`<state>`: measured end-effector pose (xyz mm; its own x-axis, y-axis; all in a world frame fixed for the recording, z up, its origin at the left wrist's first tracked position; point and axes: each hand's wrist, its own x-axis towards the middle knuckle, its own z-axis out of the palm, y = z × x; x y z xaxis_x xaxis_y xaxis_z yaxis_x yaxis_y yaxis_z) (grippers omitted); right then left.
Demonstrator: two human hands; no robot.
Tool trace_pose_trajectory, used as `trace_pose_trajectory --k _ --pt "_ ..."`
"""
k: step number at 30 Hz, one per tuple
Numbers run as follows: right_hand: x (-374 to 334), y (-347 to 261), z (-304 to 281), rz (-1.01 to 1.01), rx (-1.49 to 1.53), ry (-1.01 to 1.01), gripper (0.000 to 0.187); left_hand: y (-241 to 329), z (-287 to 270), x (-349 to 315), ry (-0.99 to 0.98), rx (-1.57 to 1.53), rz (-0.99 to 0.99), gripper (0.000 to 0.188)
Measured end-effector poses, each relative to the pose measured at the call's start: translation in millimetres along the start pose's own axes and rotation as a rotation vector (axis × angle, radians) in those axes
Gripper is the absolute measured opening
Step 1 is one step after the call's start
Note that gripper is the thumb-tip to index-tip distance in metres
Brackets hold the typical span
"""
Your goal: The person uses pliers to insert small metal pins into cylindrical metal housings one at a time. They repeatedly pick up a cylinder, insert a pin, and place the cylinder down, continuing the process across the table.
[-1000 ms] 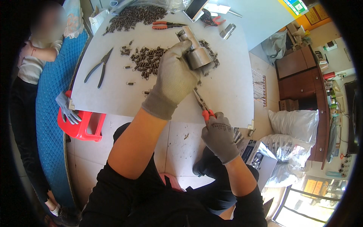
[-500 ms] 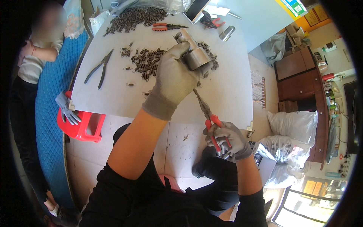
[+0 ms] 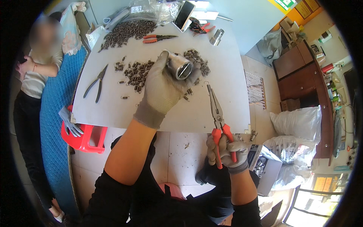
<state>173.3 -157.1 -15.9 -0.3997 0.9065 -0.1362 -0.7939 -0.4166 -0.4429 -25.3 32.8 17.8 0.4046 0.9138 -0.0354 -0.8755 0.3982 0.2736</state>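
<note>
My left hand [image 3: 160, 85], in a pale grey glove, is wrapped round a shiny metal cylinder [image 3: 174, 62] above the white table. The cylinder's open end faces toward me, and a thin bar crosses its inside. My right hand [image 3: 230, 153], also gloved, grips the red handles of long-nose pliers [image 3: 215, 108]. These point up and away over the table's near edge, right of the cylinder. A small wire loop shows at their tip, apparently the hook of a spring. Small coil springs [image 3: 139, 74] lie in a loose heap left of my left hand, with more springs [image 3: 200, 62] beyond the cylinder.
Farther back lie a large spring pile [image 3: 126, 36], red-handled pliers [image 3: 159, 38], a phone [image 3: 184, 16], cutters [image 3: 200, 26] and another metal cylinder [image 3: 217, 37]. Dark-handled pliers [image 3: 97, 84] rest at left. A person [image 3: 39, 68] sits beyond the red stool [image 3: 85, 136]. An open box [image 3: 268, 170] stands at right.
My left hand has shifted left and turned the cylinder's open end toward me. My right hand has moved lower, turning the pliers so their jaws and handles show more fully.
</note>
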Motion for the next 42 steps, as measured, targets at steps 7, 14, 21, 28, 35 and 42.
trace_pose_trajectory --k 7,14,21,28,35,42 --pt "-9 0 20 -0.008 -0.233 0.145 0.033 -27 -10 -5 -0.007 -0.013 -0.200 0.046" --pt "-13 -7 33 0.016 -0.400 0.276 0.025 -50 -5 -5 -0.022 0.109 -0.246 0.044" --pt "-18 -11 48 0.044 -0.686 0.373 0.026 -60 -5 -5 -0.026 0.078 -0.342 0.037" --pt "-10 -2 45 0.003 -0.912 0.455 0.025 -65 -6 -5 -0.021 0.080 -0.393 0.035" --pt "-8 -4 43 0.048 -1.386 0.486 0.025 -70 -3 -9 -0.046 0.213 -0.370 0.035" --pt "-16 -17 44 0.079 -1.154 0.341 0.017 -72 -2 -10 -0.012 0.273 -0.353 0.038"
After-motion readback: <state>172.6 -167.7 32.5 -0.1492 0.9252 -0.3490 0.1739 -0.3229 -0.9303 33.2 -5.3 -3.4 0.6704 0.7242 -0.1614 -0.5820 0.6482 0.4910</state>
